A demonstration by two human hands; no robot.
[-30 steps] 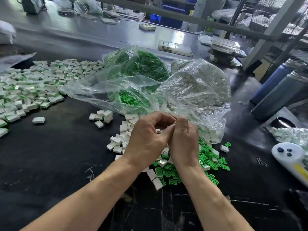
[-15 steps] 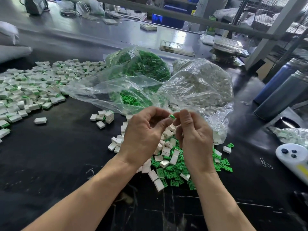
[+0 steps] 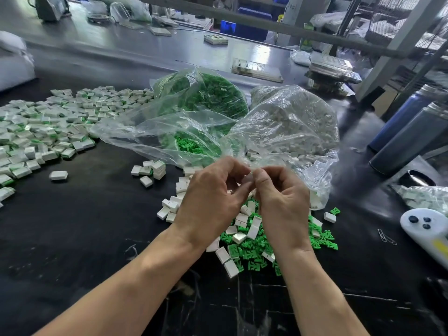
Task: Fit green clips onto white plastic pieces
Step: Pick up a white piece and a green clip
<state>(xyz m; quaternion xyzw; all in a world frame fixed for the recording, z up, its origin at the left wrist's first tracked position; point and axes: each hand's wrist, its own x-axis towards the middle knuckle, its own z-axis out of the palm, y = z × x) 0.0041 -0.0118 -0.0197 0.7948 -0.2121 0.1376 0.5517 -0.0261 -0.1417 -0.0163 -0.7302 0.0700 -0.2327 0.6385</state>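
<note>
Hands meet above the loose pile: left hand (image 3: 213,195) and right hand (image 3: 281,197) curl their fingertips together on a small white plastic piece (image 3: 249,177), mostly hidden; any clip there cannot be seen. Fitting seems under way. Next, probably press the clip home, then drop the piece with the finished pieces (image 3: 48,132) and pick from the green clips (image 3: 249,248).

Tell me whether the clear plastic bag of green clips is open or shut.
Open: the clear plastic bag of green clips gapes toward the person, mouth spread, clips exposed inside.
</note>
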